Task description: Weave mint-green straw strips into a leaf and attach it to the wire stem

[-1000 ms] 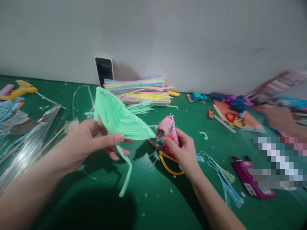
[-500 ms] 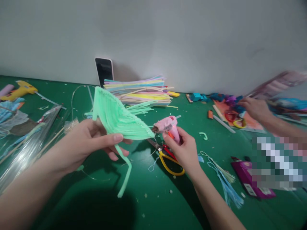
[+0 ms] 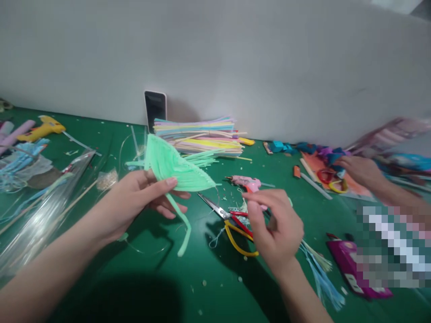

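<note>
The left hand [image 3: 144, 193] pinches the mint-green, fuzzy leaf-shaped piece [image 3: 170, 162] left of centre, while the right hand [image 3: 278, 224] (half-curled; contents unclear) could jolt the pink plastic glue gun [image 3: 245, 181] by drifting far.

Our left fingers [image 3: 165, 185] hold a fuzzy, matt green panel [image 3: 183, 172]; beyond our right fingertips [image 3: 254, 212] lies a pink plastic glue gun [image 3: 248, 182]; left of them, shiny metal scissor blades [image 3: 213, 205].

Green leaf shape [image 3: 182, 170] in left hand [image 3: 144, 195]

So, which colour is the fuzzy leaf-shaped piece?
The fuzzy piece is mint green, clearest in the head view.
</note>
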The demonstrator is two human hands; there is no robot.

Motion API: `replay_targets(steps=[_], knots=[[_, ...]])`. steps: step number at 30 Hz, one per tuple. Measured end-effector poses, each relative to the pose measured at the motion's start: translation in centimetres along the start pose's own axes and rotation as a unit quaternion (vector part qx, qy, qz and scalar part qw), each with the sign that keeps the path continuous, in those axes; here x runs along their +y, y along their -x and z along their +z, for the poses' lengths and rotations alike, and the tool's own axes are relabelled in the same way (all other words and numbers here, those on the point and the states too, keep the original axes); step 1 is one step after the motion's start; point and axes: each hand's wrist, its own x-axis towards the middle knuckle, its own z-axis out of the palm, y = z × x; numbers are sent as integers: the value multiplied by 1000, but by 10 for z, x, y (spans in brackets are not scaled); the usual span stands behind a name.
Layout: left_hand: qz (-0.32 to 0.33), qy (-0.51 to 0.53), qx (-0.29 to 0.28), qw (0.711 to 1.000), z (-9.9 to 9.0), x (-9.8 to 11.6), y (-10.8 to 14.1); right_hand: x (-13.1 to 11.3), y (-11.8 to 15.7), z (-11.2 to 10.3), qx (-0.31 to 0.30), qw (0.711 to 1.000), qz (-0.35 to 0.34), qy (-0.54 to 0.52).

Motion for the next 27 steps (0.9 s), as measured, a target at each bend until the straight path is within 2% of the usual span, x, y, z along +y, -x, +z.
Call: replay_targets(steps=[2, 4, 5, 8, 10, 12, 15, 18, 23, 27], knots=[[1, 20, -2, 1000, 1, 1, 1, -18, 4, 4, -19, 997, 19, -74], [0, 35, -8, 999, 2, 1, 1, -24, 10, 10, -33, 992, 43, -111], [-2, 37, -12, 999, 2, 1, 2, -25, 13, 13, -31, 991, 29, -123], [-4, 25, -5, 1000, 3, 0, 2, -29, 21, 19, -22, 986, -80, -141], [3, 8, 19, 1000, 4, -3, 1, -36, 24, 21, -40, 982, -141, -118], [6, -9, 41, 999, 3, -7, 1, -43, 26, 21, -64, 979, -181, -73], [2, -18, 41, 999, 2, -12, 2, -49, 27, 21, -68, 974, -213, -29], [12, -14, 27, 999, 0, -14, 2, -48, 25, 18, -43, 981, -186, -42], [7, -4, 6, 1000, -1, -11, 2, -39, 22, 15, -3, 991, -92, -102], [-7, -10, -6, 1000, -1, -10, 2, -26, 20, 18, 42, 993, -16, -111]])
